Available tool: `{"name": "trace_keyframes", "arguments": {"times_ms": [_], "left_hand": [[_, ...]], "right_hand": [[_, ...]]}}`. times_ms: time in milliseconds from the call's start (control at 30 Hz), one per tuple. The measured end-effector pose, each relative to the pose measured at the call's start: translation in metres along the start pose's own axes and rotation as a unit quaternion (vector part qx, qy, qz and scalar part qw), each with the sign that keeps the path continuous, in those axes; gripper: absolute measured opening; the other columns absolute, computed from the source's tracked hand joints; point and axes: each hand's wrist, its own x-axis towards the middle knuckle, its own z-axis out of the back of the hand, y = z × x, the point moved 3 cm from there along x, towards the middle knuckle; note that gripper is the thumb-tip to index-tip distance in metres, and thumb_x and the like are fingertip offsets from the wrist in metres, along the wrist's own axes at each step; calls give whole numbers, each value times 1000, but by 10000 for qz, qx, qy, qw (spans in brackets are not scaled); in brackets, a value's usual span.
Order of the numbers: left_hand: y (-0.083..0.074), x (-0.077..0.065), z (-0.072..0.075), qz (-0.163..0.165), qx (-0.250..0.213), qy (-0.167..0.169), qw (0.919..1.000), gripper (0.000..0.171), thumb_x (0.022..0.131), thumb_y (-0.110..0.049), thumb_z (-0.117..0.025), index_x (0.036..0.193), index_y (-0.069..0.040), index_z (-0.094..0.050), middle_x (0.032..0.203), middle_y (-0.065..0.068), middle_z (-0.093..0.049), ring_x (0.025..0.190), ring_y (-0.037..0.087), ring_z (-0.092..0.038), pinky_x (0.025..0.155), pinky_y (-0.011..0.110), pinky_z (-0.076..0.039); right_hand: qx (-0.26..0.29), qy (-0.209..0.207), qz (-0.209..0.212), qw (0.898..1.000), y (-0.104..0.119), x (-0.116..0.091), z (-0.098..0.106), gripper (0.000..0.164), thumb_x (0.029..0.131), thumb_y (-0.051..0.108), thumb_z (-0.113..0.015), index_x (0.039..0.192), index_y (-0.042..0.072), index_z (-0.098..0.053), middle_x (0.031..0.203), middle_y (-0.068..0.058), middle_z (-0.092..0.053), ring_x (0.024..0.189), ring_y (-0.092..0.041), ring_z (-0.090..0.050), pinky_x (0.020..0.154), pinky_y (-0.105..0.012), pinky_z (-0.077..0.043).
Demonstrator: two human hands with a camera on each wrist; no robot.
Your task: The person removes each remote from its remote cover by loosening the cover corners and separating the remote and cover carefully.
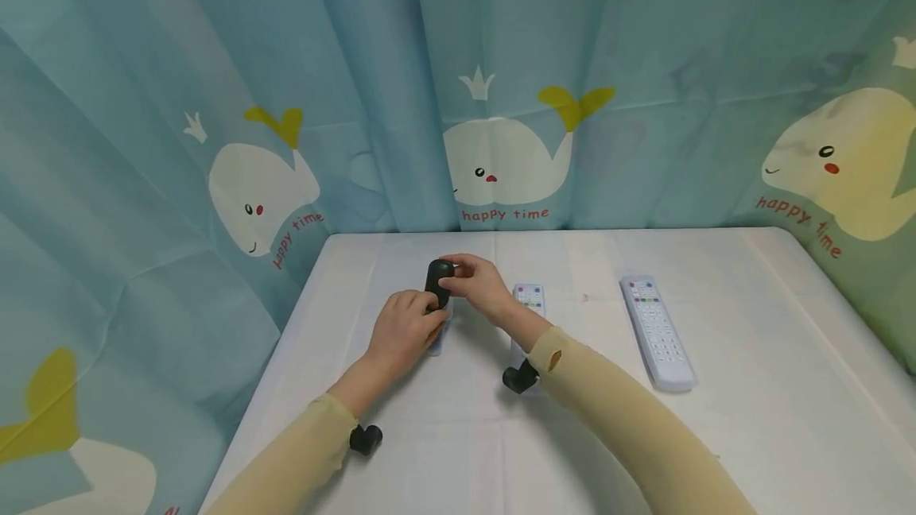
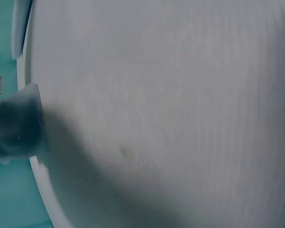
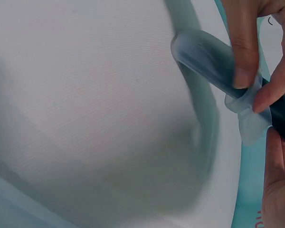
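Observation:
Both hands are at a black remote control (image 1: 439, 276), tilted above the table, its buttons out of sight. A translucent sleeve (image 3: 252, 124) covers its near end and is bunched around its middle. My left hand (image 1: 405, 331) pinches the sleeve and the remote between thumb and fingers at that bunched part. At the far, bare end, my right hand (image 1: 478, 284) holds the remote with thumb and fingers. In the left wrist view only the sleeved end (image 2: 19, 124) shows, at the left edge.
Two pale remotes lie on the white table (image 1: 444, 451): one (image 1: 530, 296) partly hidden behind the right forearm, another (image 1: 658, 332) farther right. Dark rounded pieces (image 1: 366, 439) show beside the sleeves. A blue whale-print curtain (image 1: 379, 102) hangs behind the table.

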Motion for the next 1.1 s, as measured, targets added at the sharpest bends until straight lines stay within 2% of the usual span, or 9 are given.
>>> {"name": "trace_keyframes", "arguments": {"times_ms": [200, 400, 500, 600, 700, 800, 933, 1100], "left_hand": [[-3, -1, -2, 121, -14, 23, 9999, 10, 84, -11, -85, 92, -15, -80, 93, 2, -60, 85, 24, -57, 78, 42, -52], [-7, -10, -5, 257, -184, 331, 9990, 13, 81, -14, -88, 90, -18, -81, 91, 0, -58, 83, 23, -55, 73, 41, -50], [-6, -14, 0, 666, -407, 498, 9957, 12, 84, -18, -87, 94, -20, -81, 94, 0, -59, 85, 24, -55, 72, 41, -49], [1, -17, 8, 1292, -662, 504, 9881, 12, 90, -14, -80, 101, -19, -79, 99, 1, -63, 89, 26, -57, 73, 42, -48], [12, -22, 13, 1949, -835, 514, 9759, 19, 88, -4, -75, 103, -15, -75, 102, 4, -66, 93, 29, -58, 77, 44, -48], [22, -29, 13, 2470, -847, 765, 9623, 19, 84, -4, -78, 99, -14, -73, 102, 5, -66, 96, 30, -58, 81, 45, -48], [26, -34, 10, 2649, -886, 1094, 9539, 16, 86, -13, -83, 99, -15, -75, 101, 4, -67, 97, 29, -58, 81, 45, -47], [27, -33, 8, 2575, -880, 978, 9573, 13, 88, -14, -82, 100, -15, -75, 99, 3, -67, 94, 28, -59, 79, 45, -48]], "right_hand": [[-57, 34, 161, 9998, 2, 0, -2, 44, 95, 0, -70, 138, 2, -61, 113, -18, -67, 103, -26, -67, 86, -35, -59], [-277, -99, 192, 9994, -1, -1, -2, 43, 96, 0, -69, 138, 1, -61, 112, -17, -66, 102, -25, -66, 86, -33, -59], [-223, -76, 172, 9996, -2, -1, -3, 43, 97, 0, -69, 139, 2, -60, 113, -17, -65, 104, -26, -65, 87, -33, -58], [-85, 2, 209, 9997, -1, 0, -3, 44, 97, 0, -68, 140, 1, -60, 117, -19, -65, 107, -28, -65, 89, -35, -58], [-37, -2, 176, 9998, -3, -1, -1, 44, 97, -1, -68, 140, 2, -60, 118, -19, -65, 108, -28, -65, 89, -36, -58], [-5, -22, 132, 9999, -4, -3, 0, 44, 97, 0, -68, 140, 3, -60, 118, -19, -65, 108, -28, -65, 90, -36, -58], [45, 18, 150, 9999, -4, -3, -1, 45, 97, 0, -68, 141, 3, -59, 119, -18, -64, 109, -28, -64, 91, -37, -57], [94, 66, 158, 9998, -5, -4, -4, 47, 97, 2, -69, 142, 5, -59, 119, -17, -63, 109, -27, -63, 91, -36, -57]]}}
